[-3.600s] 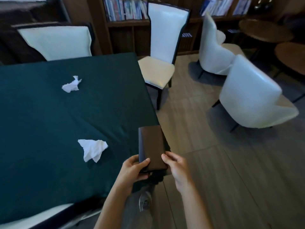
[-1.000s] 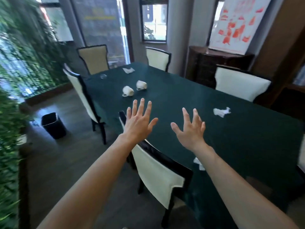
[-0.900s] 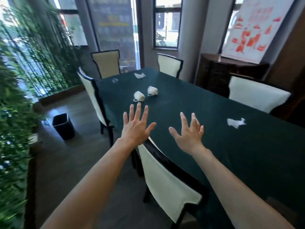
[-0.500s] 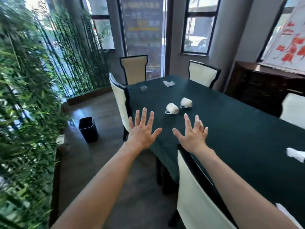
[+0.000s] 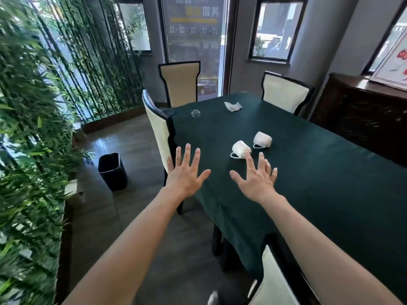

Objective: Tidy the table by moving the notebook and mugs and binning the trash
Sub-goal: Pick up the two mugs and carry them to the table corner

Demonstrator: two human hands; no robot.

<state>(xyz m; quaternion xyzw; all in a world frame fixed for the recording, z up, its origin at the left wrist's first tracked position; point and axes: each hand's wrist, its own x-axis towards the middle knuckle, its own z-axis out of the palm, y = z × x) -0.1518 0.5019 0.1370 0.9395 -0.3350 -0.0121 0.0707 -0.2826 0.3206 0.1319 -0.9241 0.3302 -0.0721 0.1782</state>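
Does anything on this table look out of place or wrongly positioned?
Yes. Two white mugs lie tipped on their sides on the green tablecloth. A crumpled tissue sits near the far end. No spill shows.

Both arms reach forward — left hand (image 5: 184,176) and right hand (image 5: 255,179) empty, fingers spread.

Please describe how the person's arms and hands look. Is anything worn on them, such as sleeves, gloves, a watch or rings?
Both arms are bare along all that shows, with no sleeve in view. The left hand and the right hand wear no gloves. No watch, bracelet or ring shows on the wrists or fingers. The fingernails are short and show no coloured polish.
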